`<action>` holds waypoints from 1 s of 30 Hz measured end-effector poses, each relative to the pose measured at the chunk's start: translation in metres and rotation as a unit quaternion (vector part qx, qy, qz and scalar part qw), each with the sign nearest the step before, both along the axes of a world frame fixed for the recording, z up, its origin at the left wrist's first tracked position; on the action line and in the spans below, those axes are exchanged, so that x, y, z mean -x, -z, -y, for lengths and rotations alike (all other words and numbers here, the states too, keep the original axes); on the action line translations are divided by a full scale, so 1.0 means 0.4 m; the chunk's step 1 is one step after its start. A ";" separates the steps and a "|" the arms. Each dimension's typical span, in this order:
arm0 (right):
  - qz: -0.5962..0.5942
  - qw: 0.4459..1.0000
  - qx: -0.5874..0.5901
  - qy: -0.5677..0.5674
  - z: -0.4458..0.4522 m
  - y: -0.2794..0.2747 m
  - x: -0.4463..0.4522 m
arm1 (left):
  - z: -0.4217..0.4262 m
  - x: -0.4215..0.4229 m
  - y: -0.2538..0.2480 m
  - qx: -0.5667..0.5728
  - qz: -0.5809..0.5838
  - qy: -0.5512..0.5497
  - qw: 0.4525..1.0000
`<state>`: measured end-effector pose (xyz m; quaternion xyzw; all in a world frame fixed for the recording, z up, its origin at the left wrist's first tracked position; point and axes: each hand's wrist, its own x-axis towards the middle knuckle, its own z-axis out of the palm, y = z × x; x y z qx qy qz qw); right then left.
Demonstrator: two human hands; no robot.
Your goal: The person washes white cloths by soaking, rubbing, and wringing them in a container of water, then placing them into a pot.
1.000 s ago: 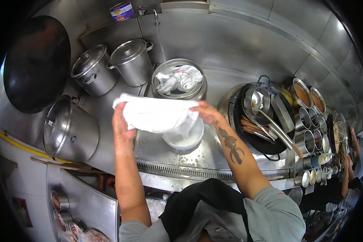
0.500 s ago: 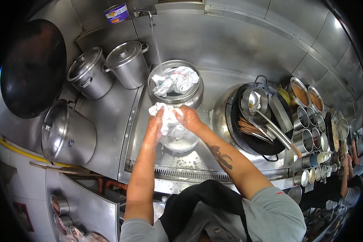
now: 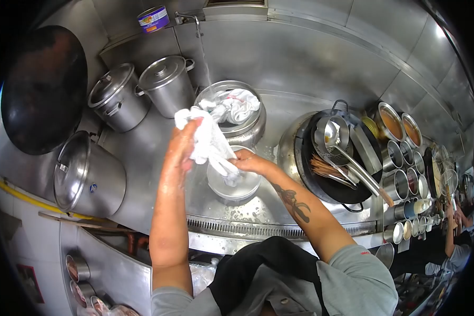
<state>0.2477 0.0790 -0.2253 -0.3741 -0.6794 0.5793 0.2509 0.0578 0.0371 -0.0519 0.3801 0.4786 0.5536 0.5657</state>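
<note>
A wet white cloth point(image 3: 208, 138) is stretched slantwise between my two hands. Its upper left end is gripped in my left hand point(image 3: 184, 138), while my right hand point(image 3: 246, 160) holds the lower right part. Below the cloth stands a whitish bowl point(image 3: 234, 190) on the steel counter, with cloudy liquid in it. Just behind, more white cloths point(image 3: 237, 107) lie in a round metal pot point(image 3: 252, 131), and water runs down into it from a thin tap point(image 3: 197, 26).
Lidded steel pots point(image 3: 166, 87) stand at the left beside a big dark wok point(image 3: 45, 89). At the right, another wok point(image 3: 321, 184) holds ladles and a brush. Several sauce containers point(image 3: 392, 124) line the far right, where another person's arm point(image 3: 450, 231) shows.
The cloth was spread wide, then bunched between both hands over the bowl. Now my left hand has moved up and left, drawing it out lengthwise, and my right hand is slightly lower.
</note>
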 end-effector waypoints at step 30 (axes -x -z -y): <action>0.006 0.911 -0.376 0.171 -0.007 0.032 0.113 | -0.040 -0.076 0.533 0.076 0.293 0.012 0.953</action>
